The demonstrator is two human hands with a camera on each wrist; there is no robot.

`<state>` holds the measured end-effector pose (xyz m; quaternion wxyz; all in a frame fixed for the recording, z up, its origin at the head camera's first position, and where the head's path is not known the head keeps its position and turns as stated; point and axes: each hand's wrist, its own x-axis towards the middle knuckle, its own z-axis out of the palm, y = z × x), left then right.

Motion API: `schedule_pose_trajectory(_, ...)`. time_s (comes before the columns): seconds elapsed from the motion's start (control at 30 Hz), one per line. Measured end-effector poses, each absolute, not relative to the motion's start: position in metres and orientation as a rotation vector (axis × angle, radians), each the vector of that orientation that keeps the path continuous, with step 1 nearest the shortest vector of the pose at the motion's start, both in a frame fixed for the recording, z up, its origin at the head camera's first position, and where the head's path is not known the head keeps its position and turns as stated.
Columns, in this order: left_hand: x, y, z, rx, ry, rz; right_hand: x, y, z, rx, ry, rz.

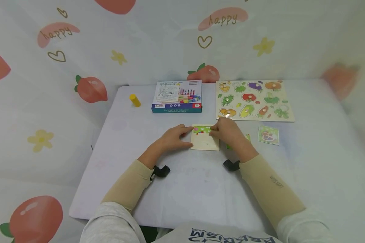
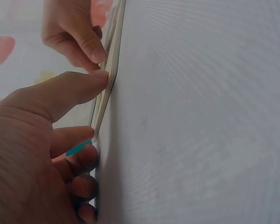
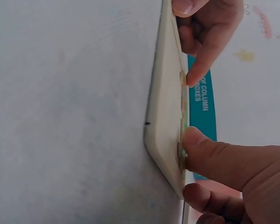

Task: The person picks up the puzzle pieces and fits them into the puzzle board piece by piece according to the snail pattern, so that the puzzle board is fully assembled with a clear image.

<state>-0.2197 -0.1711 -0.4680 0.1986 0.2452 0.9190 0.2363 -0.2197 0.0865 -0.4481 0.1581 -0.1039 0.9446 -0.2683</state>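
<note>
On the table lies a small square wooden board (image 1: 205,143) with a green picture puzzle strip (image 1: 202,128) along its far side. My left hand (image 1: 171,138) holds the board's left side, thumb at the near corner and index finger at the far one, touching the strip's end. At the strip's right end, my right hand (image 1: 229,131) pinches with thumb and index finger. The right wrist view shows that thumb on the strip, at the edge of the board (image 3: 165,112). More green pieces (image 1: 247,136) are partly hidden beneath my right hand.
A square of picture pieces (image 1: 269,135) lies right of my right hand. Behind stand a blue-edged bead-toy box (image 1: 177,97) and a wooden vegetable peg puzzle (image 1: 255,101). A yellow cylinder (image 1: 135,100) is at the far left, near the table's edge.
</note>
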Motion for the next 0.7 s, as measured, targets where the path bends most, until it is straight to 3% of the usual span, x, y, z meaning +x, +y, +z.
schedule_pose_trajectory(0.7,-0.218,-0.170,-0.469,0.699,2.586,0.659,-0.204,0.109,-0.431,-0.344,2.755,-0.828)
